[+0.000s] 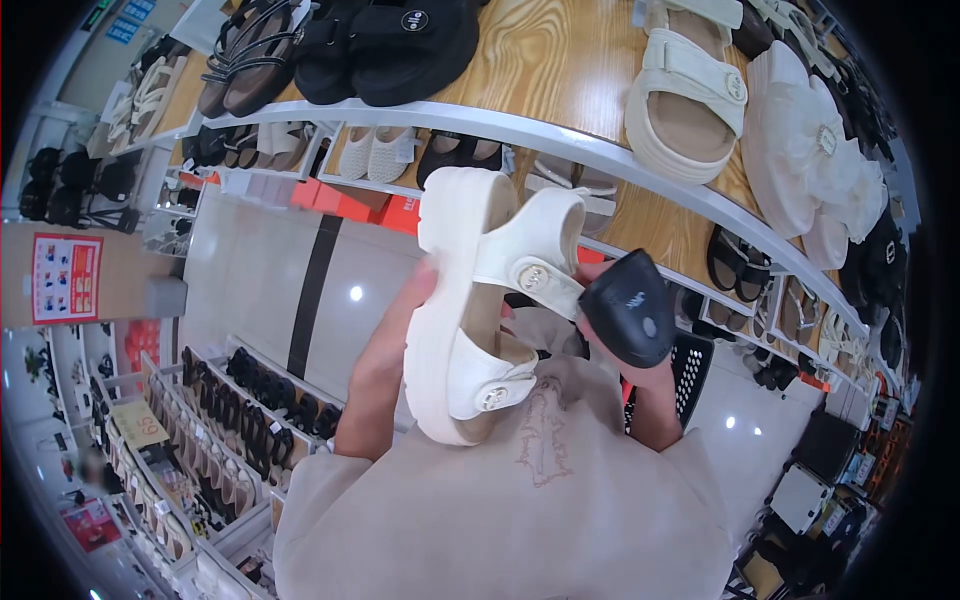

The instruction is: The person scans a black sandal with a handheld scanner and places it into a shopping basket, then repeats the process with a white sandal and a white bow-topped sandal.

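A white thick-soled sandal (450, 300) is held up in front of my chest, turned on its side with the sole facing left. Two straps with round metallic badges face me. My left hand (407, 300) is closed on its sole from the left; some of the fingers are hidden behind the shoe. My right hand (600, 340) is wrapped round a black rounded handheld device (632, 305) with a grey oval button and small light lettering. The device is beside the sandal's upper strap and overlaps its edge in this view. Most of my right fingers are hidden behind the device.
A wooden display shelf (545, 60) with a white edge curves across the top. On it are black platform sandals (415, 50), a white sandal (688, 105) and white bow slides (815, 140). Lower shelves hold more shoes and red boxes (340, 203). Shoe racks (215, 430) stand at lower left.
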Motion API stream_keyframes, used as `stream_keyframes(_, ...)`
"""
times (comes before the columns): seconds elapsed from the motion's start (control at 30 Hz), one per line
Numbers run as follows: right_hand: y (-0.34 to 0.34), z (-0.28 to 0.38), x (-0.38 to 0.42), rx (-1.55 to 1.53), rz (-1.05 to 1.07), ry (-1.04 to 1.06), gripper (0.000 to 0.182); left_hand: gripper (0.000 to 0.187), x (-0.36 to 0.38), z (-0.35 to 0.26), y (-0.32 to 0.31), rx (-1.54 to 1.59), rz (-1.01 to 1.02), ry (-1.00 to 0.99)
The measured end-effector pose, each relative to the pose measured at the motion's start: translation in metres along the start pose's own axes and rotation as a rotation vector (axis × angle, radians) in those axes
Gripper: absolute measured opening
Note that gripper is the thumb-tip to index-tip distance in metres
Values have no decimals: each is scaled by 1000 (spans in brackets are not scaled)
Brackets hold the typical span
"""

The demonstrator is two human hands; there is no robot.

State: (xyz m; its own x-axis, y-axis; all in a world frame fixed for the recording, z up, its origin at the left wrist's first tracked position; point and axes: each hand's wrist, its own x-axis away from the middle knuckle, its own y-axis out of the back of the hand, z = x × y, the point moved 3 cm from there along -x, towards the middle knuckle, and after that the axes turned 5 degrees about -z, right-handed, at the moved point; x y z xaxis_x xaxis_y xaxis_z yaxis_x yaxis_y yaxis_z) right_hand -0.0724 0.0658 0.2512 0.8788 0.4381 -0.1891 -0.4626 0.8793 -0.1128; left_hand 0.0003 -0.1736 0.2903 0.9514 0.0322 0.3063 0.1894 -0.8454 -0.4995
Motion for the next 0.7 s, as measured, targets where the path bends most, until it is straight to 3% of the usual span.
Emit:
stream_keyframes(0.07, 16, -37, 19, 100, -30, -28, 58, 65, -6, 21, 27, -21, 34, 121)
stream_keyframes(0.23, 2, 0, 3, 306, 6, 61, 54, 76, 2, 28, 33, -113, -33, 5)
stream_keyframes(0.37, -3, 0, -4, -3, 16, -33, 49, 82, 0, 26, 26, -71, -146, -32)
stream_keyframes(0.5, -13, 18, -15, -324, -25, -109, 35, 83, -2, 22, 25, -65, -94, -16)
stream_keyframes(0.57, -13, 16, -17, -256, -26, -58, 32, 70, 3, 20, 30, -17, 162, -19)
stream_keyframes(0.7, -10, 10, -23, -137, 53, 35, 30, 86, 2, 7, 15, -141, -65, -88)
